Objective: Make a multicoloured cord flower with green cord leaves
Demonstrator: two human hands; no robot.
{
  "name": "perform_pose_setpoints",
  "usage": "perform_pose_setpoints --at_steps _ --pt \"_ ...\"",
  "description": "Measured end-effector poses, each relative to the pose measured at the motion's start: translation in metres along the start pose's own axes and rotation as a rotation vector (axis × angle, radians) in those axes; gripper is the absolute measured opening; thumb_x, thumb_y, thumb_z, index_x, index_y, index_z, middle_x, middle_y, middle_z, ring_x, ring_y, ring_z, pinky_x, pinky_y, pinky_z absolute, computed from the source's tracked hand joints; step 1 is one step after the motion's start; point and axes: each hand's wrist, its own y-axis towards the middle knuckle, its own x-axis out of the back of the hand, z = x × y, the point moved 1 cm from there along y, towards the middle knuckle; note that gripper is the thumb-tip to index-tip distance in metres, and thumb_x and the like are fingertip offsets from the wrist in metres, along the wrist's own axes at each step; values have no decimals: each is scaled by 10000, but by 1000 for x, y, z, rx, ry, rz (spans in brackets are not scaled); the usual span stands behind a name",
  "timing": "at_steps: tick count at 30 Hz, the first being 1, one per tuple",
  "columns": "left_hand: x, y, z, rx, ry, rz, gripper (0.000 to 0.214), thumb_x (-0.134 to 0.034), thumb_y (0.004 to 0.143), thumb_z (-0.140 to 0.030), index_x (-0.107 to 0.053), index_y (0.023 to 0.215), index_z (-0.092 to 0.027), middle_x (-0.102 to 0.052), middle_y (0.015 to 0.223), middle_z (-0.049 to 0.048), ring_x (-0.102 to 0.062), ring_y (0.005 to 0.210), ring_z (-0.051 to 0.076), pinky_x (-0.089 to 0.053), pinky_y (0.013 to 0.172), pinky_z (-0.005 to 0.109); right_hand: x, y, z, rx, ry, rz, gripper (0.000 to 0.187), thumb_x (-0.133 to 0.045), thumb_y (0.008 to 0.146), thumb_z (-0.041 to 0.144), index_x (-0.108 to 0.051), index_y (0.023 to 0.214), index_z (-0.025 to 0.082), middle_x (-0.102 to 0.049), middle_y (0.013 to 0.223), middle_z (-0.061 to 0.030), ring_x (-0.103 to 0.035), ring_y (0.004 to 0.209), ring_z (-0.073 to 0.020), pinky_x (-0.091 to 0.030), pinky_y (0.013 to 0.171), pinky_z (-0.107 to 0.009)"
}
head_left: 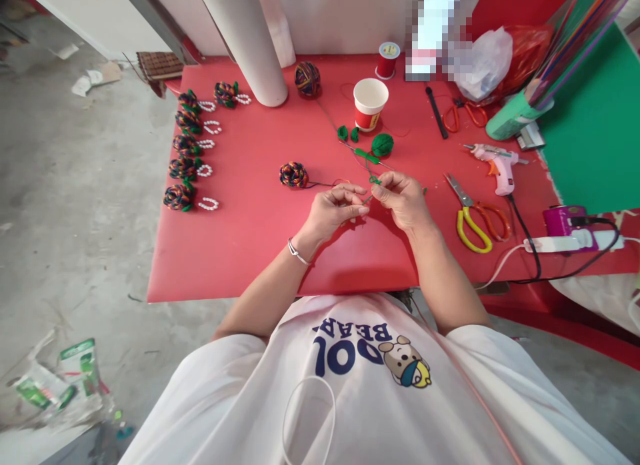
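Note:
Fingertips together, my left hand (336, 213) pinches a thin dark strand that seems to belong to the green yarn. Close beside it, my right hand (404, 200) is closed on the green yarn (374, 180), which forms a small loop above the fingers. Just beyond lies a crochet hook with a green grip (367, 156), near a green yarn ball (383, 144) and two small green leaf-like pieces (343, 133). Left of my hands rests a multicoloured yarn flower (293, 175) with a trailing strand.
Finished-looking flowers with white bead loops (209, 204) line the table's left side. A paper cup (371, 105), multicoloured yarn ball (307, 79) and red thread spool (387, 60) stand behind. Scissors (473, 215), a pink glue gun (497, 165) and a power strip (570, 242) lie right.

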Motion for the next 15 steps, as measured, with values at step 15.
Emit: perform_pose_setpoints --at_steps 15 --pt "-6 -3 -8 91 56 18 559 -1037 551 -542 -652 701 -165 -631 514 -15 -561 385 101 -388 353 200 -7 0 -6 -26 -34 -74 594 -948 647 656 -529 702 238 -519 563 87 -353 457 -54 -210 391 -213"
